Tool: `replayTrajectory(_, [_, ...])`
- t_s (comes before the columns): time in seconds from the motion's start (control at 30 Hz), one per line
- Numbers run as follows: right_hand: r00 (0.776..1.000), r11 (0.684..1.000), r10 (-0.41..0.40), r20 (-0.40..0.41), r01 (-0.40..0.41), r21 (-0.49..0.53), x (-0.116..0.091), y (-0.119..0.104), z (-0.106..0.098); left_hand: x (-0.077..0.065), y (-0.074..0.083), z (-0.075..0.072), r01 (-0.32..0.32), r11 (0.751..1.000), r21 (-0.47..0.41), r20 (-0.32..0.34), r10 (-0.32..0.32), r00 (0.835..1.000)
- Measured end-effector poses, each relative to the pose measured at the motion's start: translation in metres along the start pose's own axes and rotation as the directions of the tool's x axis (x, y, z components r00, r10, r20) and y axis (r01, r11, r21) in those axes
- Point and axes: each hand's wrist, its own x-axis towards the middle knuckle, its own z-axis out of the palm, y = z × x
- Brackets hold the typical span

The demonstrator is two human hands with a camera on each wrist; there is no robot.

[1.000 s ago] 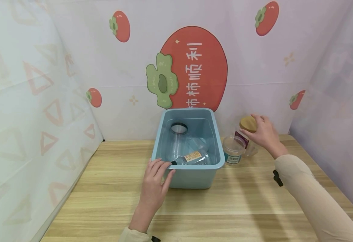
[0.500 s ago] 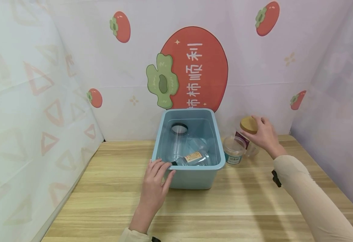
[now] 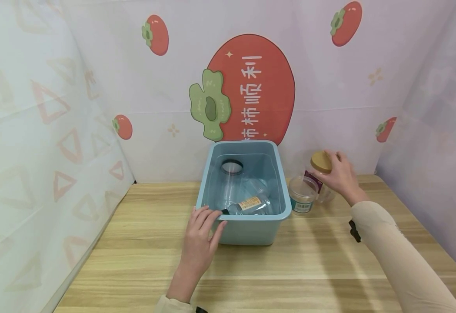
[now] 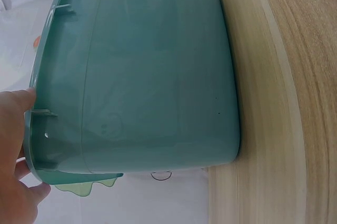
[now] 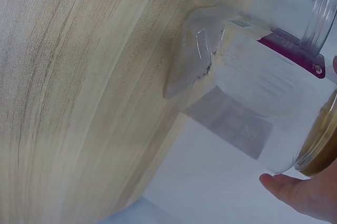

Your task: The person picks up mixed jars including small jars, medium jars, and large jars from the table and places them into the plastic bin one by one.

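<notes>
The right grip (image 3: pixel 340 177) holds a tall, clear plastic jar with a round gold lid (image 5: pixel 258 76) by its lid, near a short, clear plastic jar with a teal label (image 3: pixel 302 198). The left grip (image 3: pixel 199 243) pinches the blue plastic tub's (image 3: pixel 247 232) near rim.

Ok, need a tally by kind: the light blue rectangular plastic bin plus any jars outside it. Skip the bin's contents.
Bins: 1 (light blue rectangular plastic bin)
Jars: 2 (clear round jar with a teal label, clear cylindrical jar with a gold lid)
Total: 3
</notes>
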Motion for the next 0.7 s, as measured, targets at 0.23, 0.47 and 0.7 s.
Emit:
replayTrajectory(0.23, [0.999, 0.999, 0.027, 0.037, -0.028, 0.023, -0.0002, 0.0009, 0.002, -0.0004, 0.0002, 0.0006, 0.002, 1.0, 0.001, -0.001, -0.002, 1.0])
replayTrajectory(0.47, [0.998, 0.999, 0.039, 0.048, -0.04, 0.028, 0.0019, 0.0018, 0.0028, 0.0001, 0.0005, 0.0012, 0.0, 1.0, -0.008, -0.015, 0.0, 1.0])
replayTrajectory(0.7, [0.998, 0.998, 0.043, 0.051, -0.045, 0.034, 0.0023, 0.0051, 0.0051, 0.0007, 0.001, 0.0001, -0.001, 1.0, -0.003, -0.011, 0.001, 1.0])
